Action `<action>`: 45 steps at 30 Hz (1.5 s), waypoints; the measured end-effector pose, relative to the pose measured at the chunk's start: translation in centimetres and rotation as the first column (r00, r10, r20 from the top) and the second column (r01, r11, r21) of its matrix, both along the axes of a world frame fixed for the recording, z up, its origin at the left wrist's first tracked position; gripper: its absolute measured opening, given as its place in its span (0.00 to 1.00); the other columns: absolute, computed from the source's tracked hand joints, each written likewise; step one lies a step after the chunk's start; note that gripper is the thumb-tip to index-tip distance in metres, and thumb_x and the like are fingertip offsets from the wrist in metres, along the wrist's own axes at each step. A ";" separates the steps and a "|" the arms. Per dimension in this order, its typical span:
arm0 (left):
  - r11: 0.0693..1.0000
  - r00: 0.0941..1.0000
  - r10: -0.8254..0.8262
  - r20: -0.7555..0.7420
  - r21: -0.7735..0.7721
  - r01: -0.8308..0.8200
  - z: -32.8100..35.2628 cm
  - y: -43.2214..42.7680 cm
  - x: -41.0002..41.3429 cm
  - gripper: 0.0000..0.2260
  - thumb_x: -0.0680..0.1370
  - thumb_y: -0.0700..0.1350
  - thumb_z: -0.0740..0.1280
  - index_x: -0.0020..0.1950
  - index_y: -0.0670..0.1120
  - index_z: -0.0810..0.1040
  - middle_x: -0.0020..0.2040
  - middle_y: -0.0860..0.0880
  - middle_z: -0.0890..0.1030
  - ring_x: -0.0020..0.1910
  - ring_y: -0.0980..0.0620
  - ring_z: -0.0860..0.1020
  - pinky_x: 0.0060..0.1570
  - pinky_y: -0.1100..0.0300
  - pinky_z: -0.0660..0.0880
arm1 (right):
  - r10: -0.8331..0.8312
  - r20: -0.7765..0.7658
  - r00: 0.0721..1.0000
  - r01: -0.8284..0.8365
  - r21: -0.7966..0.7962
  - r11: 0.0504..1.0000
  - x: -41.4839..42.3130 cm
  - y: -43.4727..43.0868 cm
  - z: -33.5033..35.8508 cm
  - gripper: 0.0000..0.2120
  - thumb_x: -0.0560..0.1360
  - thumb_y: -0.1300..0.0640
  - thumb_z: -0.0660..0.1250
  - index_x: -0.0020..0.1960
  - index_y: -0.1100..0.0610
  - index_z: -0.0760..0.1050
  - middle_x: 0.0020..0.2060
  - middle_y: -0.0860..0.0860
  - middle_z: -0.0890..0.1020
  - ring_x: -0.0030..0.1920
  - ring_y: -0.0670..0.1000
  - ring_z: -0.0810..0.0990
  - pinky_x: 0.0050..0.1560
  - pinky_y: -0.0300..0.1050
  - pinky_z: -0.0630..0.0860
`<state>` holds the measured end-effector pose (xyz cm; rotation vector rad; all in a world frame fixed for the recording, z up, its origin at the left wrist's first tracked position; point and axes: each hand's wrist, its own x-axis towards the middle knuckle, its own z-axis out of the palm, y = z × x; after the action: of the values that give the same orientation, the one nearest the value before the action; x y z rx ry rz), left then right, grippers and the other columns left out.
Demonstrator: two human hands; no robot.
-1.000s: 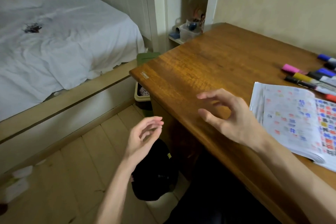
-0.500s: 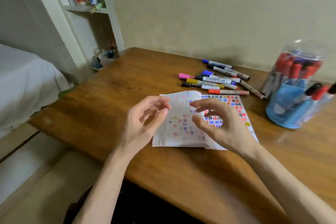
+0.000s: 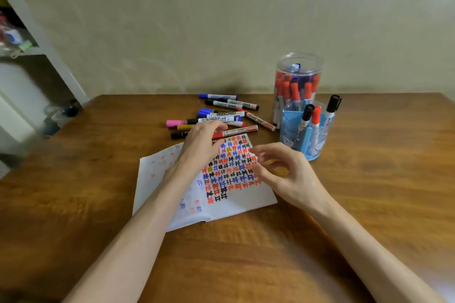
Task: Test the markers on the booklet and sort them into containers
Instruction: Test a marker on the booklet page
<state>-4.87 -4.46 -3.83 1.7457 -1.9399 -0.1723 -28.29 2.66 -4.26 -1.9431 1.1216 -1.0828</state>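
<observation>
The left hand [image 3: 202, 142] lies across the booklet [image 3: 234, 194], fingers on a red marker [image 3: 240, 130] among perhaps ten loose markers [image 3: 221, 115] near the far edge of the bench [image 3: 369, 204] — whether it grips cannot be told. The right hand [image 3: 285, 172] hovers loosely curled, empty. Two containers stand beside them — a clear jar [image 3: 299, 76] and a blue holder [image 3: 305, 138].
</observation>
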 end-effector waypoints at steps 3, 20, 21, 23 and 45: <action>0.998 0.998 0.032 0.059 -0.050 -0.029 -1.0 -0.9 -0.1 0.16 0.79 0.42 0.73 0.65 0.51 0.80 0.63 0.52 0.80 0.65 0.52 0.76 0.66 0.56 0.72 | -0.002 0.001 1.000 0.002 0.002 1.000 0.1 -0.2 0.0 0.13 0.78 0.52 0.75 0.63 0.50 0.82 0.56 0.42 0.84 0.57 0.46 0.83 0.55 0.50 0.84; 0.985 0.865 -0.168 -0.473 -0.054 0.162 1.2 2.0 -0.5 0.09 0.81 0.40 0.69 0.58 0.51 0.80 0.56 0.55 0.82 0.50 0.59 0.83 0.47 0.64 0.80 | -0.113 0.039 0.993 0.109 0.089 0.990 0.7 -0.2 0.5 0.20 0.78 0.43 0.73 0.66 0.51 0.81 0.50 0.43 0.85 0.51 0.42 0.83 0.53 0.43 0.84; 0.972 0.831 -0.220 -0.512 -0.041 0.232 1.7 2.9 -0.7 0.09 0.81 0.39 0.69 0.58 0.51 0.80 0.55 0.55 0.83 0.50 0.58 0.83 0.47 0.64 0.80 | -0.112 0.075 0.991 0.104 0.110 0.989 0.9 -0.1 0.7 0.22 0.77 0.42 0.72 0.66 0.52 0.81 0.51 0.42 0.86 0.51 0.42 0.84 0.53 0.43 0.84; 0.947 0.802 -0.285 -0.526 -0.026 0.319 2.1 4.6 -1.0 0.08 0.80 0.39 0.70 0.59 0.48 0.81 0.55 0.54 0.83 0.53 0.57 0.84 0.49 0.62 0.82 | -0.100 0.183 0.978 0.071 0.161 0.984 1.2 0.2 0.9 0.17 0.77 0.42 0.72 0.62 0.49 0.83 0.50 0.43 0.87 0.51 0.42 0.85 0.53 0.43 0.84; 0.889 0.840 -0.338 -0.425 0.147 0.433 2.0 9.1 0.5 0.09 0.83 0.43 0.65 0.57 0.57 0.80 0.41 0.73 0.80 0.47 0.69 0.79 0.43 0.72 0.75 | -0.013 0.324 0.946 -0.019 0.095 0.995 3.6 2.0 1.4 0.10 0.82 0.56 0.70 0.43 0.57 0.83 0.38 0.52 0.84 0.37 0.50 0.83 0.38 0.37 0.77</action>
<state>-4.37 4.64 -1.87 1.2929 -1.9996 -0.8665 -24.66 4.68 -2.87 -1.6170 0.9679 -1.2677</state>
